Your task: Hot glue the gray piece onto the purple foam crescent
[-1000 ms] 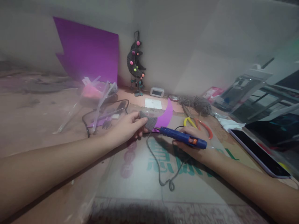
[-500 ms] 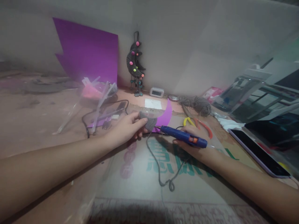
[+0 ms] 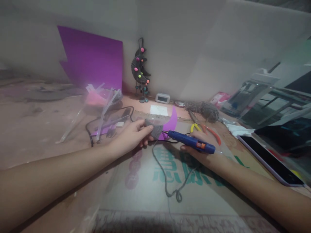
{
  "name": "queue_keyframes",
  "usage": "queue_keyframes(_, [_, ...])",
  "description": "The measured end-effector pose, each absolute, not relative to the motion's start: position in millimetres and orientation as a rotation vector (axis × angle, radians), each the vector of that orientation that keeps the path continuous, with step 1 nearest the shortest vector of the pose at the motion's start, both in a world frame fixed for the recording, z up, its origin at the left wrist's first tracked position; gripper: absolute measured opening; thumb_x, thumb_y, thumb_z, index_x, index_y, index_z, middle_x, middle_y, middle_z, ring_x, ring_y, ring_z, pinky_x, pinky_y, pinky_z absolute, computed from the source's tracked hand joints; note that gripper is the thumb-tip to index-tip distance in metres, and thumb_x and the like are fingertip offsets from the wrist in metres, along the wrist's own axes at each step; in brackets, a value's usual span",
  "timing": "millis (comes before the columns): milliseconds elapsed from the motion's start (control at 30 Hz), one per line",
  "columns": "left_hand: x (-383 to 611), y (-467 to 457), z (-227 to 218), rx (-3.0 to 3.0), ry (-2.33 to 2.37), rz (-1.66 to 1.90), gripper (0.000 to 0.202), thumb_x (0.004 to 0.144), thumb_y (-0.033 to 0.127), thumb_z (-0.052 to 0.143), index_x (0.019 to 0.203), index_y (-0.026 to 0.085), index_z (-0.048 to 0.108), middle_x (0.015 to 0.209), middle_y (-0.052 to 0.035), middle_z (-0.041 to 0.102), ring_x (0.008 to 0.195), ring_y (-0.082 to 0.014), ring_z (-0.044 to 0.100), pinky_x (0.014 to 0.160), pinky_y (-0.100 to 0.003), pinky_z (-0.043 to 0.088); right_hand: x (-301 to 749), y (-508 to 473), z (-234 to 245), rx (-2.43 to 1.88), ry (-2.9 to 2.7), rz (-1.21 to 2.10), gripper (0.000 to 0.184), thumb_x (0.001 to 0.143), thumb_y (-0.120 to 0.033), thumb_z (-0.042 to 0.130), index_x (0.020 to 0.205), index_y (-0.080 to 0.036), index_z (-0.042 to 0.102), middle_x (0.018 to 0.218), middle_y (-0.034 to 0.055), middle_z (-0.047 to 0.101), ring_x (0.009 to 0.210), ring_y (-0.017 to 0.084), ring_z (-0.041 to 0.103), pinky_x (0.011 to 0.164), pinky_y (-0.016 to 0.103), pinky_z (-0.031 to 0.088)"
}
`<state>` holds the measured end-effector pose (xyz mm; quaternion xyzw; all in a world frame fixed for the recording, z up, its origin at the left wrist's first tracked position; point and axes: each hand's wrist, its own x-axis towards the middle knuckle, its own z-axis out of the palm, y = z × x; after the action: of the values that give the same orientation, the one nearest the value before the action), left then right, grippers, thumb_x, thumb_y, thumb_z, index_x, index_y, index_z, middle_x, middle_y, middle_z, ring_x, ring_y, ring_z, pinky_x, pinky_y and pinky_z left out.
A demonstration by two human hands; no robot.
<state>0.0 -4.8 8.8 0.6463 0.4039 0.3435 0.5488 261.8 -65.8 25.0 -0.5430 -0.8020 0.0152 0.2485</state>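
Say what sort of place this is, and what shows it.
Probably a craft corner, perhaps in a home: there is a held glue gun, a ball of grey yarn and a large purple sheet.

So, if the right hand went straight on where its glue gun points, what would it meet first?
Probably the purple crescent, at the edge of its grey yarn: the glue gun in the right hand points there, though the depth is unclear.

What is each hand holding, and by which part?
Left hand: purple crescent, by its yarn-wrapped end. Right hand: blue glue gun, apparently by its hidden handle.
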Motion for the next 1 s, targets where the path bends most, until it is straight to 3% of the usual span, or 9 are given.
queue_keyframes(233, [0.1, -1.6, 6.6, 1.516, 0.950, 0.809, 0.026, 0.086, 0.044, 0.053, 0.083, 0.018, 0.051, 0.069, -0.0004, 0.064, 0.046, -0.0075, 0.052, 0.040, -0.017, 0.037, 257.7, -68.3, 29.6, -1.460, -2.110, 0.084, 0.023, 0.082, -0.042, 0.062, 0.070, -0.024, 0.053, 0.064, -0.0013, 0.055, 0.060, 0.016, 0.052, 0.054, 0.029, 0.040])
queue_keyframes(433, [-0.2, -3.3, 9.4, 1.489, 0.944, 0.838, 0.026, 0.087, 0.044, 0.051, 0.083, 0.018, 0.051, 0.066, -0.0001, 0.063, 0.046, -0.0080, 0.053, 0.040, -0.017, 0.037, 256.9, -69.2, 29.8, -1.301, -2.095, 0.142, 0.015, 0.083, -0.038, 0.059, 0.088, -0.024, 0.059, 0.077, 0.0000, 0.064, 0.068, 0.017, 0.059, 0.060, 0.030, 0.043])
queue_keyframes(1000, [-0.1, -3.2, 10.0, 1.460, 0.951, 0.861, 0.026, 0.088, 0.043, 0.051, 0.081, 0.018, 0.052, 0.055, 0.0033, 0.056, 0.043, -0.0084, 0.051, 0.038, -0.017, 0.037, 259.0, -66.1, 24.6, -1.243, -2.226, 0.211, 0.019, 0.083, -0.041, 0.062, 0.085, -0.022, 0.061, 0.077, 0.0017, 0.064, 0.068, 0.018, 0.059, 0.063, 0.031, 0.045])
